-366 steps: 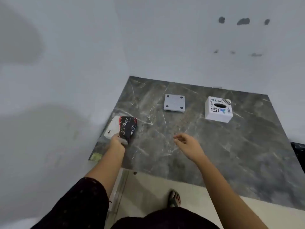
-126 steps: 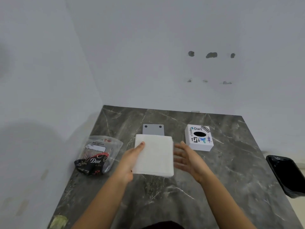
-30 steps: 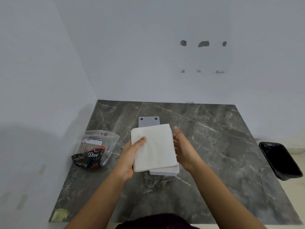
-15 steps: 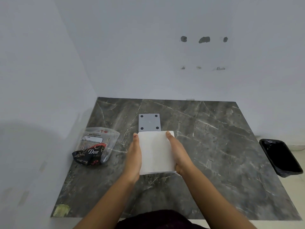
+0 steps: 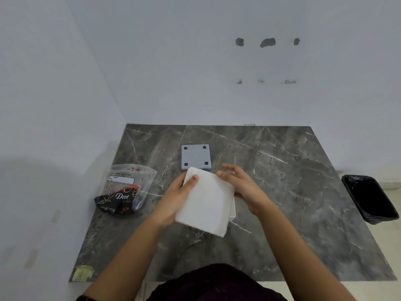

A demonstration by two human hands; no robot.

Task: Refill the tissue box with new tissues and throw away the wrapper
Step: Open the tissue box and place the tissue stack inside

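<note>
Head: left hand (image 5: 173, 199) fingers grip tissue stack (image 5: 206, 205) over box (image 5: 232, 210); right hand (image 5: 240, 185) spread.

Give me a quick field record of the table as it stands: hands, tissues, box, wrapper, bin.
left hand: grips tissue stack, thumb on top
right hand: open, beside the stack
tissue box: mostly hidden under the stack, only an edge shows
grey base plate: lying apart, behind the stack
wrapper: on the table, left
black bin: off the table's right edge
</note>
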